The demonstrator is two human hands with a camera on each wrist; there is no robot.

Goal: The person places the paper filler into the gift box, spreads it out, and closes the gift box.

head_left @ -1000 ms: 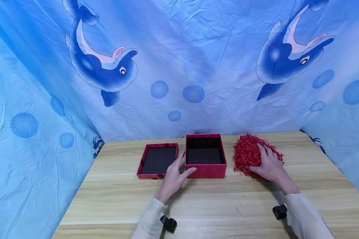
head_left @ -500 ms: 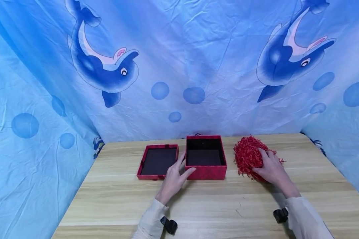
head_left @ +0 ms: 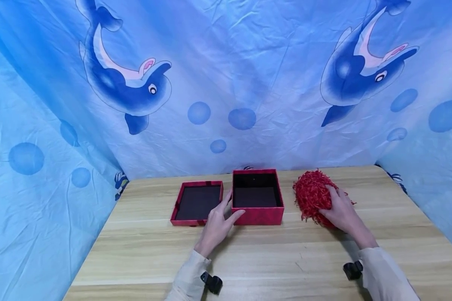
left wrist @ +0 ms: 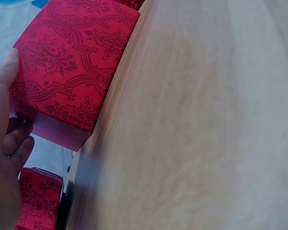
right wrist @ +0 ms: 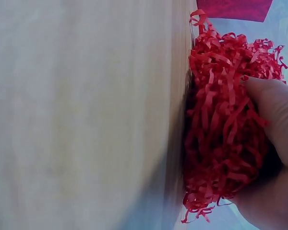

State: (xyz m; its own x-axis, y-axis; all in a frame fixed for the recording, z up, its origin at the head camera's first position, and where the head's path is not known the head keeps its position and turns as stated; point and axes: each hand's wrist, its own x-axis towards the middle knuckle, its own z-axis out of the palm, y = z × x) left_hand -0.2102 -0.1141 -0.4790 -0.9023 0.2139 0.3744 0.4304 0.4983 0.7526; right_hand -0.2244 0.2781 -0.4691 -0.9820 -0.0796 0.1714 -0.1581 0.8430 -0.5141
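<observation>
A red box with a black inside stands uncovered near the middle of the table. My left hand holds its front left corner, thumb at the front wall and fingers along the left side. The left wrist view shows the dark scroll pattern on the box wall. To the right lies a heap of red shredded paper. My right hand grips that heap from its right side. In the right wrist view the thumb presses into the crinkled paper strips; the other fingertips are hidden behind them.
Left of the box lies a shallow red lid, black inside face up, close beside the left hand. A blue curtain with dolphins hangs behind the wooden table and at both sides.
My right hand has drawn its fingers in on the shredded paper, and the heap is bunched narrower at its right side. The left hand keeps its place on the box.
</observation>
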